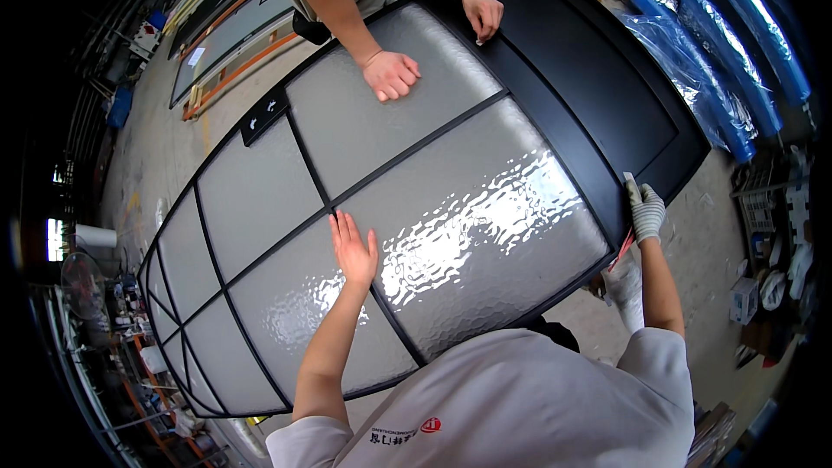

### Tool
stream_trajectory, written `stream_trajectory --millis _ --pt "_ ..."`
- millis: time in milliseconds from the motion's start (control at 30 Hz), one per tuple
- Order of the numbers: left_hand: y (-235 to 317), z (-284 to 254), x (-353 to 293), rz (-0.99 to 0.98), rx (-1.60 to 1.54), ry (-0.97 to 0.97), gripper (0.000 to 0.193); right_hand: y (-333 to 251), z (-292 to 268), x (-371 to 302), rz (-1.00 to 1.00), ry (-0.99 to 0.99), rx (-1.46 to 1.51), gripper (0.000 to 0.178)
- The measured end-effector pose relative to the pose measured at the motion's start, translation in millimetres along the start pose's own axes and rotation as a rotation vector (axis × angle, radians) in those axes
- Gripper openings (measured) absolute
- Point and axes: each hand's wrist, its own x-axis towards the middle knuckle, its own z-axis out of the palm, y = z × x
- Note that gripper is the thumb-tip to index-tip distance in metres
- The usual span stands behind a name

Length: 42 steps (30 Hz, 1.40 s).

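Observation:
A large black-framed door panel (pixel 555 118) lies flat before me, its dark bars (pixel 374 180) dividing rippled glass (pixel 451 182). My left hand (pixel 351 250) is bare and rests on the panel where two bars cross, fingers stretched out, holding nothing. In a striped, pale work glove, my right hand (pixel 646 211) is closed at the panel's near right edge. A small pale strip (pixel 628 179) sticks out past its fingertips; what it is I cannot make out. Just below that hand, a thin red thing (pixel 621 248) shows beside the edge.
Across the panel a co-worker's fist (pixel 393 76) rests on the glass; their other hand (pixel 482 14) pinches something small and white. A black lock plate (pixel 263 119) sits on the far edge. Blue-wrapped rolls (pixel 711 61) stand at right, framed panels (pixel 230 43) at far left.

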Motion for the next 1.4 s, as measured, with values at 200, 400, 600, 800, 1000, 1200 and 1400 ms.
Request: stream_trajectory --millis 200,400,600,800,1000,1200,1400 --pt "-3.9 4.0 -1.6 0.003 0.003 0.018 0.062 -16.8 -14.1 1.3 0.086 -0.134 -0.053 0.06" --pt "3.5 -2.8 -0.5 -0.013 0.005 0.005 0.059 -3.4 -6.4 0.7 0.031 -0.052 -0.053 0.057" --pt "-2.7 4.0 -2.6 -0.021 0.017 0.017 0.061 -27.2 -21.0 -2.4 0.039 -0.101 -0.05 0.053" --pt "0.1 1.6 -2.7 -0.025 0.026 0.012 0.061 -23.3 -20.9 -2.4 0.029 -0.12 -0.026 0.058" --pt "-0.6 2.3 -2.9 -0.019 0.034 0.017 0.061 -12.1 -9.9 -3.2 -0.033 0.001 0.016 0.058" --pt "-4.3 5.9 -3.3 0.019 0.041 0.049 0.06 -26.5 -27.9 -5.7 0.035 -0.094 -0.009 0.059" --pt "-6.3 9.9 -4.7 0.057 0.02 0.089 0.059 -28.0 -29.6 -5.0 0.039 -0.126 -0.029 0.06"
